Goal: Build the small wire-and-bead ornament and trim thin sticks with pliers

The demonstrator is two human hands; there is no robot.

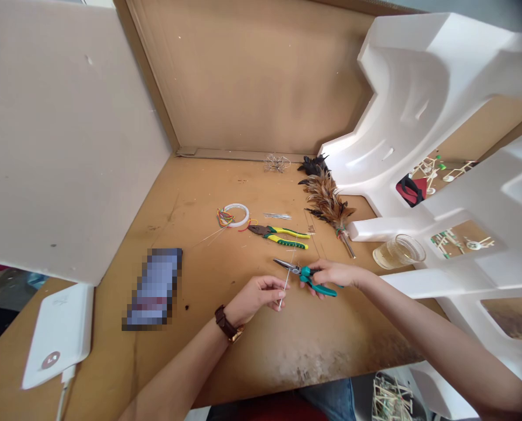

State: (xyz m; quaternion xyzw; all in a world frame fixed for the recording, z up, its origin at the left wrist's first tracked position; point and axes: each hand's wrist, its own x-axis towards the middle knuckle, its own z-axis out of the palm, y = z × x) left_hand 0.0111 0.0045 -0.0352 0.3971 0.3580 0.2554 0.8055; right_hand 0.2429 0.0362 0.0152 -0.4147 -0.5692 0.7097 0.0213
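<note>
My left hand (261,297), with a brown watch at its wrist, pinches a thin white stick (283,294) between thumb and fingers. In my right hand (326,276) are needle-nose pliers (317,286) with teal handles, their dark jaws pointing left. The stick's upper end meets the pliers near the jaw pivot; whether the jaws grip it I cannot tell. Just beyond lie combination pliers (282,234) with yellow-green handles. Behind them are a white ring (242,216) with coloured threads (224,218) and a small bundle of thin metal pieces (277,216).
A feather duster (326,196) and a glass of pale liquid (398,251) stand near the white foam pieces (410,111) at right. A tangled wire piece (277,164) lies at the back. To the left are a pixelated phone (155,286) and a white power bank (61,333).
</note>
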